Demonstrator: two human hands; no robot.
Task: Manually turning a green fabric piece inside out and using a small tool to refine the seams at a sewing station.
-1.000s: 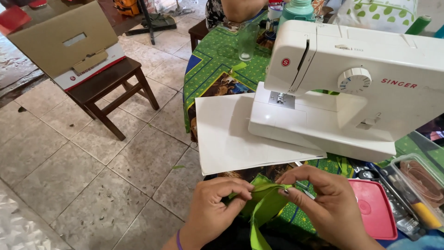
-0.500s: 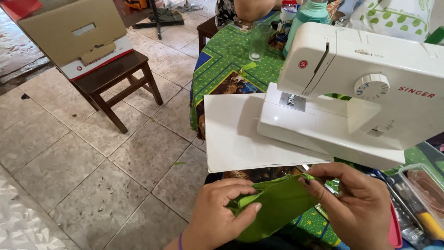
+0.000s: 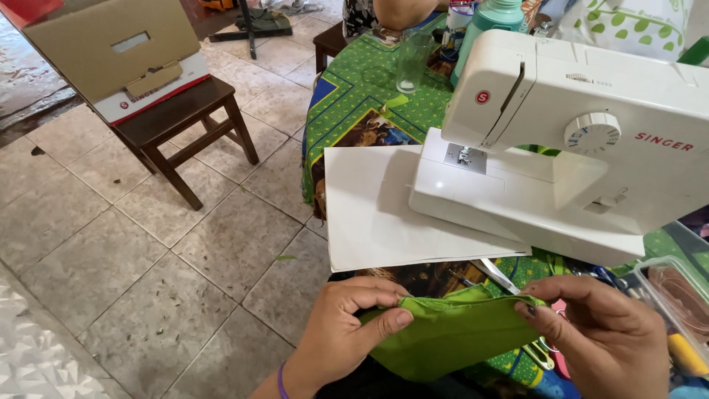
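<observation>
Both my hands hold a piece of bright green fabric (image 3: 450, 336) in front of me, low in the head view. My left hand (image 3: 343, 325) pinches its left end between thumb and fingers. My right hand (image 3: 602, 336) grips its right end with the fingertips on the top edge. The cloth is stretched flat between them, just below the table's near edge. A white sewing machine (image 3: 576, 140) stands on the table beyond my hands, with a white sheet (image 3: 377, 207) lying under its left side.
The table has a green patterned cloth (image 3: 354, 103). A clear glass (image 3: 412, 63) and a teal bottle (image 3: 491, 22) stand at the back, near another person. Scissors (image 3: 491, 273) and a clear plastic box (image 3: 676, 299) lie at my right. A wooden stool (image 3: 185, 125) carries a cardboard box (image 3: 111, 48).
The green fabric went from a narrow folded strip to a wide flat piece pulled out between my hands. My hands moved apart, and the view shifted right.
</observation>
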